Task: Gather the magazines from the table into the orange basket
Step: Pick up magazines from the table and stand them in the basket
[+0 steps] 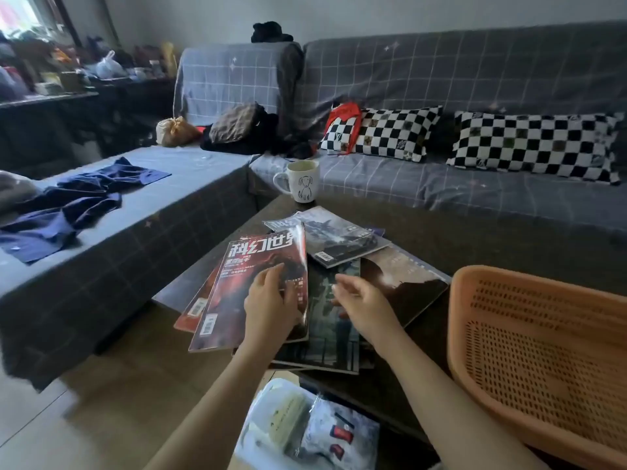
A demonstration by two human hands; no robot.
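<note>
Grey grid-patterned sofa (441, 184) is wrapping round the scene in an L, running behind and to the left of the dark low table (400, 218) — the landmark here. Two black-and-white checkered cushions (532, 147) are leaning on the sofa seat beyond the table's far edge; a blue garment (74, 201) is lying crumpled on the sofa section left of the table.

Orange basket (543, 351) is sitting at the table's right near side, perforated, tilted toward the viewer, nothing visible inside it.

Magazines are lying fanned and overlapping across the middle of the table. The red magazine (258, 276), with large white characters on its cover, is tilting up at the table's left edge, overhanging it, with another red one just under it. A dark-covered magazine (339, 320) is lying flat beside it, a brown one (407, 283) toward the basket, a grey one (339, 235) farther back.

Left hand (271, 303) is resting on the red magazine's cover, fingers curling over its right edge — grasping it. Right hand (363, 303) is hovering just over the dark-covered magazine, fingers relaxed and spread, holding nothing.

White mug (300, 181) with a line-drawn dog is standing upright at the table's far corner. A clear plastic packet (305, 425) is lying below the table's near edge.
</note>
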